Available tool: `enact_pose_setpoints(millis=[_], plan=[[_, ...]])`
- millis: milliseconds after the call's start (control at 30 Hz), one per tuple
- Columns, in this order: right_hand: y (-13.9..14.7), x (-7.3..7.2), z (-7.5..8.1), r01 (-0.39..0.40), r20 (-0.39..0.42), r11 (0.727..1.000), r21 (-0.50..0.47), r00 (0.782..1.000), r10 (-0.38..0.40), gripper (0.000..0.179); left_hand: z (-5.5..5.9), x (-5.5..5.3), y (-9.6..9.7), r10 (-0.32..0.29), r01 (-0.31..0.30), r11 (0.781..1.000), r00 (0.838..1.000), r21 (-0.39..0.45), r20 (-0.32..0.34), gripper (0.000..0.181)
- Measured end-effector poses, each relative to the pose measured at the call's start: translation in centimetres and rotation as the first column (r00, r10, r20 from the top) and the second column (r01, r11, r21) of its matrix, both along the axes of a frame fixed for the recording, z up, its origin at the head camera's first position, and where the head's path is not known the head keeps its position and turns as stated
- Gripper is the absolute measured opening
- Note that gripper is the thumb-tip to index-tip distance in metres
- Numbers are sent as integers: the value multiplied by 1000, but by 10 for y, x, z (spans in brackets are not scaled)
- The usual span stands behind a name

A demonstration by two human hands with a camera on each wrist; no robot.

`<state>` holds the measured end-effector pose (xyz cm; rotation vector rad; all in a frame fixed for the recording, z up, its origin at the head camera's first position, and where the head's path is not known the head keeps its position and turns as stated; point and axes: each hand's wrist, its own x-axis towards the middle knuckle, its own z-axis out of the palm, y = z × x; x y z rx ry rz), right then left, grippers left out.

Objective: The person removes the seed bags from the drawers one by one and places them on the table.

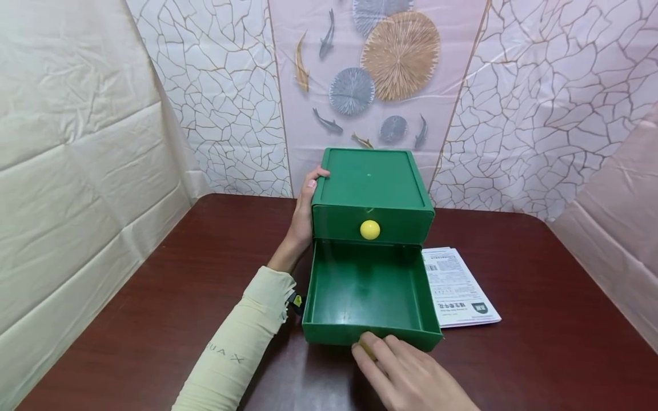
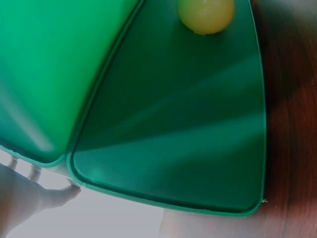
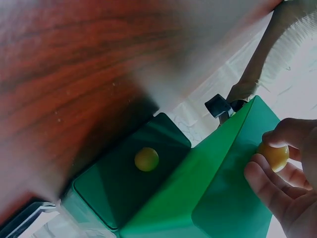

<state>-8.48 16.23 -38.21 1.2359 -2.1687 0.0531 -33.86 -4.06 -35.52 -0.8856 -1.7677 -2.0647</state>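
A green two-drawer box [image 1: 377,177] stands on the table, its upper drawer closed behind a yellow round knob [image 1: 370,229]. The lower drawer [image 1: 367,285] is pulled far out toward me, its inside floor showing. My right hand [image 1: 411,371] pinches the lower drawer's yellow knob [image 3: 273,156] between thumb and fingers, as the right wrist view shows. Against the left side of the box lies my left hand [image 1: 304,211], with fingertips at its top edge. In the left wrist view, part of that hand [image 2: 22,196] touches the box's side.
A stack of printed papers [image 1: 460,288] lies on the table to the right of the box, partly behind the drawer. The dark reddish-brown table [image 1: 205,274] has patterned cloth [image 1: 231,85] hanging behind it and pale cloth at both sides.
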Motion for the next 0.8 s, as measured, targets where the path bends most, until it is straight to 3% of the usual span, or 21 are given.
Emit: enact_pose_setpoints(millis=[133, 300, 800], plan=[[-2, -6, 3, -27, -83, 1000, -7, 996, 26, 45, 1, 1, 0, -2, 2, 1000, 1000, -5, 4, 50], [-1, -15, 8, -50, -209, 999, -9, 977, 47, 40, 1, 1, 0, 0, 0, 1000, 1000, -11, 10, 50], [0, -36, 13, 39, -179, 999, -26, 983, -43, 49, -1, -1, 0, 9, -9, 1000, 1000, -12, 10, 51]])
